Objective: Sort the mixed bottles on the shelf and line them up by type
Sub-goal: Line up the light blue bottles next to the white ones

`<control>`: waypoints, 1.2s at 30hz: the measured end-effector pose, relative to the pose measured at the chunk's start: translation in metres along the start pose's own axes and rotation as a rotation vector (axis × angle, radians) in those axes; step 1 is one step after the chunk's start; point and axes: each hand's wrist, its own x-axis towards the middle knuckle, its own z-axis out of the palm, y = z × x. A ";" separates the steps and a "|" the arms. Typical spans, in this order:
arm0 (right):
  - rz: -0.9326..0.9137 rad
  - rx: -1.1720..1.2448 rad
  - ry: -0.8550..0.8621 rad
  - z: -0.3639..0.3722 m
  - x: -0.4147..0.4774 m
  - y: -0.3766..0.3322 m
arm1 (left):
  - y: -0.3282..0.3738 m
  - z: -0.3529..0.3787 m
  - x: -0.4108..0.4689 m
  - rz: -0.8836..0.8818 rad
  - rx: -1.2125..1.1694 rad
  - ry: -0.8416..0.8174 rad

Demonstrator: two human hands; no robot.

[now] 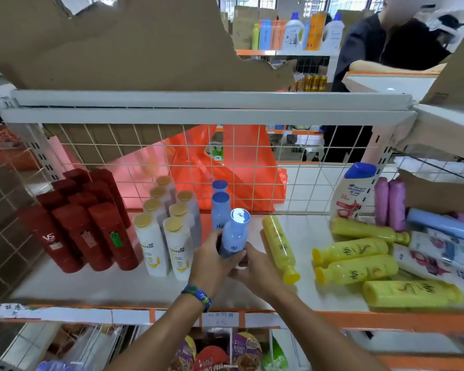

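Observation:
On the white shelf (91, 285) both my hands hold one blue bottle (235, 234) upright at the middle. My left hand (212, 261) grips its left side; my right hand (255, 266) wraps its base from the right. Two more blue bottles (220, 207) stand in a line right behind it. Red bottles (83, 220) stand grouped at the left, white gold-capped bottles (164, 231) next to them. Several yellow bottles (356, 266) lie on their sides at the right, one yellow bottle (279, 245) close to my right hand.
At the far right a white blue-capped bottle (351, 194) stands beside purple bottles (389, 204), with a blue bottle (442, 223) and white bottles (439, 261) lying flat. A wire grid (300, 178) backs the shelf, an orange bag (225, 167) behind it. Another person (386, 49) stands beyond.

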 end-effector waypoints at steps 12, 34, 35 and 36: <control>0.084 -0.116 -0.019 0.022 0.017 0.013 | -0.012 -0.032 -0.022 0.131 0.178 0.124; 0.122 -0.219 0.033 -0.007 0.002 0.008 | 0.014 -0.005 -0.029 0.223 0.119 -0.016; 0.097 -0.241 0.080 -0.016 -0.001 0.010 | 0.017 0.000 -0.028 0.241 0.125 -0.022; 0.067 -0.250 0.121 -0.024 -0.004 0.009 | 0.019 0.006 -0.027 0.258 0.127 -0.027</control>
